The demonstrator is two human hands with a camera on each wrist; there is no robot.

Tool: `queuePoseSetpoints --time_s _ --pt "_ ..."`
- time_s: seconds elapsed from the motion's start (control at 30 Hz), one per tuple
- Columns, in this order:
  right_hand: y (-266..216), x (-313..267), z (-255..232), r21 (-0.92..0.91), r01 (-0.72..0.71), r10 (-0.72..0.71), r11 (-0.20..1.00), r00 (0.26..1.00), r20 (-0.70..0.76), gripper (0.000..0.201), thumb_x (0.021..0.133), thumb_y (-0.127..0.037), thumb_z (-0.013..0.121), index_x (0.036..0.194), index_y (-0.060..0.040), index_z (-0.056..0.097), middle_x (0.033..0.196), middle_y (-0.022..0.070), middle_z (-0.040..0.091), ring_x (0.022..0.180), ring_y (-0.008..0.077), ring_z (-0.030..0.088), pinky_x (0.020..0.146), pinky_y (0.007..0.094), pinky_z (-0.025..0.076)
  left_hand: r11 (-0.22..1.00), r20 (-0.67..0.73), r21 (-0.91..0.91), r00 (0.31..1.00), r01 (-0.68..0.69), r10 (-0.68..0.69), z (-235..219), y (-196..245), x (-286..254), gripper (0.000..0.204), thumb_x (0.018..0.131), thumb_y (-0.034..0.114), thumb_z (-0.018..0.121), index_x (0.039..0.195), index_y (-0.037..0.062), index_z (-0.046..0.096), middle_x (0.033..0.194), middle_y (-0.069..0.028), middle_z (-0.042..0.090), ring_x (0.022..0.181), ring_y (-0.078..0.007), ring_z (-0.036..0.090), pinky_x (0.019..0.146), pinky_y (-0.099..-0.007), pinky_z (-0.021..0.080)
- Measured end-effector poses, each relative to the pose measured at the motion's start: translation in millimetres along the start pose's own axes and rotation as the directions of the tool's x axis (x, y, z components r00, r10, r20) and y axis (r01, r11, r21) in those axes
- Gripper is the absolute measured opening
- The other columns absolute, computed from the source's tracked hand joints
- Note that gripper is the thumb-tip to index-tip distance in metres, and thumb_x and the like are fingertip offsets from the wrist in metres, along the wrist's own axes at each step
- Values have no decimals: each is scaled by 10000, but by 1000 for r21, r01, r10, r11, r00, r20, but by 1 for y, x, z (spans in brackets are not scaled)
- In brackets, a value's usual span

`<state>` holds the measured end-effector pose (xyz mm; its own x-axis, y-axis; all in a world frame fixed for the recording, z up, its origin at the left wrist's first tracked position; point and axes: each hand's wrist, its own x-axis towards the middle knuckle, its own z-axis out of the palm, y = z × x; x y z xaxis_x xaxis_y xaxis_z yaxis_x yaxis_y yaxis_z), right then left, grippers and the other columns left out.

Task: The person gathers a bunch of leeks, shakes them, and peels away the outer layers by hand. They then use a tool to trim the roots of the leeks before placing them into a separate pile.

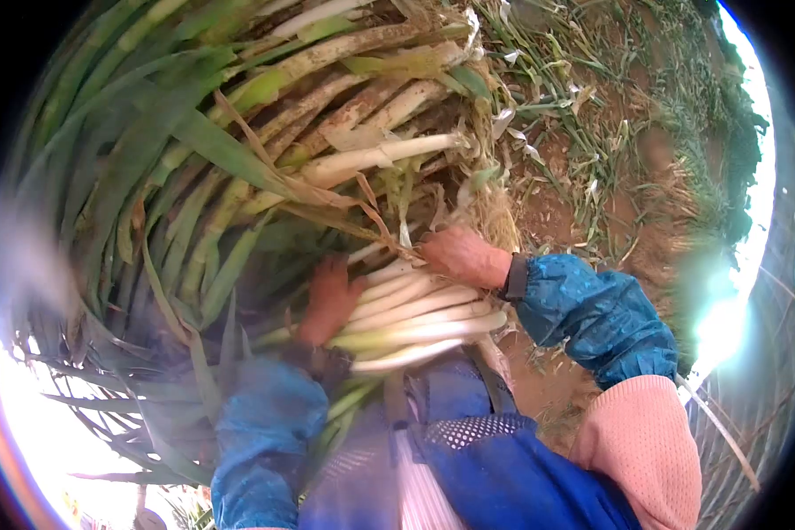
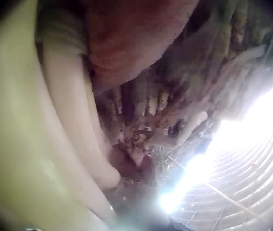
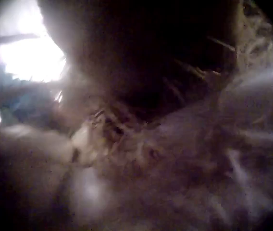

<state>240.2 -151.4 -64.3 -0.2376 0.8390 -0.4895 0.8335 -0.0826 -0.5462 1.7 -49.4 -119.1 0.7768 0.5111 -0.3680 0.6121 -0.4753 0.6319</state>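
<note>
Peeled green onions [image 1: 415,309] lie side by side across the person's lap, white ends to the right. Over their greener part the left hand [image 1: 329,300], somewhat blurred, grips a green onion at the far side of the bundle. The right hand [image 1: 464,254] has its fingers curled at the root end of that onion, beside a strip of loose white skin. In the left wrist view, pale stalks [image 2: 71,106] run close along the left hand [image 2: 131,38]. Dark and blurred, the right wrist view shows stringy roots [image 3: 112,130]; the fingertips are hidden there.
A big heap of unpeeled green onions [image 1: 344,115] with soil on the stalks rises just beyond the hands, its long leaves [image 1: 132,194] spreading left. Peeled-off scraps [image 1: 583,168] litter the brown soil at right. A blue apron [image 1: 512,468] covers the lap.
</note>
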Motion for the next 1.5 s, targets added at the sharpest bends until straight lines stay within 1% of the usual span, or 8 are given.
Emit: queuePoseSetpoints --time_s 0.23,0.37,0.47,0.77,1.1,1.2,1.37,1.5 --pt "5 -25 -21 190 -186 224 964 953 -203 218 752 -172 585 932 -50 599 838 176 601 754 336 582 655 387 478 978 205 194 978 -77 36 25 -12 -6 331 807 301 520 983 22 555 1075 -209 465 941 -401 451 803 -517 375" --pt "157 -95 -49 200 -631 644 749 625 -441 206 839 -140 505 961 -105 668 881 134 654 803 166 602 728 266 460 941 338 215 924 -260 178 36 -27 -10 307 828 281 482 955 26 597 1089 -225 453 950 -419 433 819 -526 360" --pt "196 -142 -103 -647 -711 576 276 661 -481 357 755 -243 586 1071 -93 517 869 118 522 852 310 538 715 445 438 977 253 142 960 -161 121 25 -7 -13 317 834 271 464 964 23 612 1118 -237 445 971 -424 424 842 -529 347" --pt "58 65 16 -98 -106 137 989 905 403 450 797 -463 548 992 -67 637 963 164 633 915 312 606 767 423 497 984 346 144 937 -106 50 19 2 -18 254 819 221 456 941 65 615 1062 -187 518 993 -372 455 836 -500 373" --pt "62 62 43 -227 127 -20 965 906 423 291 827 -318 518 824 -61 653 768 136 645 764 318 633 625 422 514 990 531 67 844 -123 69 22 -1 -16 346 843 294 477 965 -6 601 1102 -217 493 1011 -397 446 865 -508 357" --pt "167 -20 1 -357 -355 428 864 891 151 195 844 -227 496 818 -83 625 734 94 603 644 262 577 551 368 467 990 456 41 884 -135 102 39 -13 -24 324 849 276 468 973 10 603 1098 -221 494 1020 -399 446 875 -509 355" --pt "292 -286 -123 -365 -904 875 222 350 -334 172 807 -171 503 911 -80 605 862 160 605 837 326 589 717 445 466 994 516 33 853 -106 74 22 -1 -14 303 852 262 454 980 37 612 1110 -231 489 1031 -406 445 893 -506 350" --pt "209 -212 -127 -626 -645 649 439 709 -276 301 760 -48 500 1050 -87 570 969 146 577 899 325 566 769 439 454 988 629 55 774 -147 80 27 -2 -6 288 852 238 442 958 46 629 1081 -232 507 1033 -401 447 888 -508 351"
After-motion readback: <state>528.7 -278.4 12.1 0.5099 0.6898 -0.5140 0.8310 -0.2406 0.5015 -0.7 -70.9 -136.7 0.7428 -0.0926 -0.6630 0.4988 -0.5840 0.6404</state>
